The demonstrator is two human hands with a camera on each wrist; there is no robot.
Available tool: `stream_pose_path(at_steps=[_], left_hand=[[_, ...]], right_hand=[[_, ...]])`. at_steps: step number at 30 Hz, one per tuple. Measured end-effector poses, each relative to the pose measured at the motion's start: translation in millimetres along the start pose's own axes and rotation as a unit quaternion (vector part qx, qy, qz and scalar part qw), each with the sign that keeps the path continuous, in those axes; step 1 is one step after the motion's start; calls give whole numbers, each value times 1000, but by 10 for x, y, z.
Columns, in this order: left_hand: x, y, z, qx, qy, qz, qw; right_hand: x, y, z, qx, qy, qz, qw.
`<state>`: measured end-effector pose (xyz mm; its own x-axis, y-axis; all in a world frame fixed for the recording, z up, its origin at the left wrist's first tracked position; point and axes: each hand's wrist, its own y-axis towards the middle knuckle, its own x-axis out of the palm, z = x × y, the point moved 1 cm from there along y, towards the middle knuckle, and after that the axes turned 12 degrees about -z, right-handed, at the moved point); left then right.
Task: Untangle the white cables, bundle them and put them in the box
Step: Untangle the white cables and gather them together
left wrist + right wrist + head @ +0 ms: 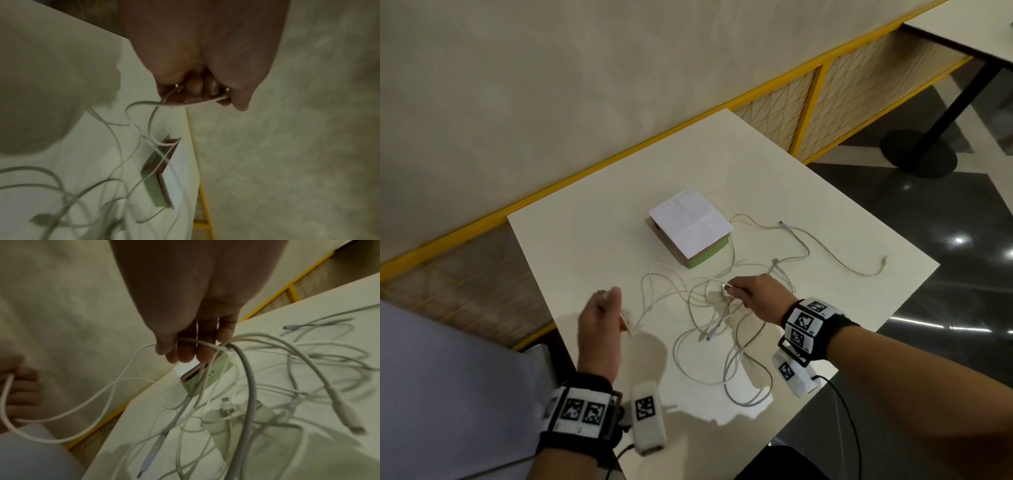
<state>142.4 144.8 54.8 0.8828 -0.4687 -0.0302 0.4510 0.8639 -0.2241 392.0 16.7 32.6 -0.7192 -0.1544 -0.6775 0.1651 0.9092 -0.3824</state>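
From the head view I see my left hand (599,318) raised over the table's (585,240) 8 o'clock edge, fingers curled round one white cable (640,318) that runs off toward 3 o'clock into the tangle of cables (709,329). My right hand (751,291) sits at the tangle's 1 o'clock side, fingers closed on several strands. The box (690,229), lid shut with a white sheet on top, lies at 12 o'clock of the tangle, strands passing just beside its near corner

The left wrist view adds what the head view hides: the cable (185,104) loops through the curled fingers (213,87) and hangs down above the box (156,186). The right wrist view shows the right hand (195,313) lifting a bunch of cables (246,340) off the table, plugs dangling, and the left hand (20,386) at 9 o'clock gripping its strand

One loose cable trails toward the table's 3 o'clock edge, its plug (885,258) near the rim. Bare tabletop lies at 10 o'clock of the box and along the near edge at 6 o'clock
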Motion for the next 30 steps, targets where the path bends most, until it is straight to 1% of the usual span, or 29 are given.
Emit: stream_pose_path(at_steps=[1, 4, 6, 7, 8, 10, 11, 13, 15, 16, 17, 19, 21, 22, 24, 30], left_hand=[[101, -34, -24, -10, 27, -20, 999], [416, -116, -73, -37, 49, -83, 995], [577, -128, -76, -61, 90, -105, 988], [638, -128, -71, -80, 103, -106, 986], [690, -129, -70, -98, 95, -107, 985], [769, -120, -75, -125, 37, -118, 984], [793, -113, -64, -128, 15, -119, 984], [804, -78, -89, -120, 6, -110, 987], [806, -64, -86, -98, 17, -102, 990], [807, -64, -56, -84, 24, -96, 992], [802, -59, -27, -77, 34, -85, 993], [727, -25, 38, -71, 38, -48, 996], [592, 33, 101, -69, -30, -17, 997], [527, 58, 132, -68, -73, -9, 995], [434, 92, 157, -61, -117, 3, 991], [281, 123, 177, -37, -192, 54, 979]], right_hand=[[1, 12, -55, -22, -17, 13, 1000], [30, 36, -188, -76, -54, 32, 995], [65, 42, -263, -100, -77, 38, 991], [99, 45, -299, -114, -91, 42, 988], [129, 38, -344, -129, -107, 46, 985], [193, 19, -405, -165, -137, 54, 975], [226, 7, -410, -182, -141, 59, 971], [271, -25, -398, -199, -127, 66, 969], [309, -36, -334, -176, -119, 61, 975], [307, -36, -290, -147, -124, 55, 980], [294, -28, -214, -112, -133, 48, 984], [226, -34, 21, -16, -151, 15, 988], [141, -86, 273, 64, -142, -21, 988], [113, -114, 374, 84, -131, -35, 987], [80, -130, 452, 101, -135, -50, 984], [-50, -6, 399, 134, -170, -71, 974]])
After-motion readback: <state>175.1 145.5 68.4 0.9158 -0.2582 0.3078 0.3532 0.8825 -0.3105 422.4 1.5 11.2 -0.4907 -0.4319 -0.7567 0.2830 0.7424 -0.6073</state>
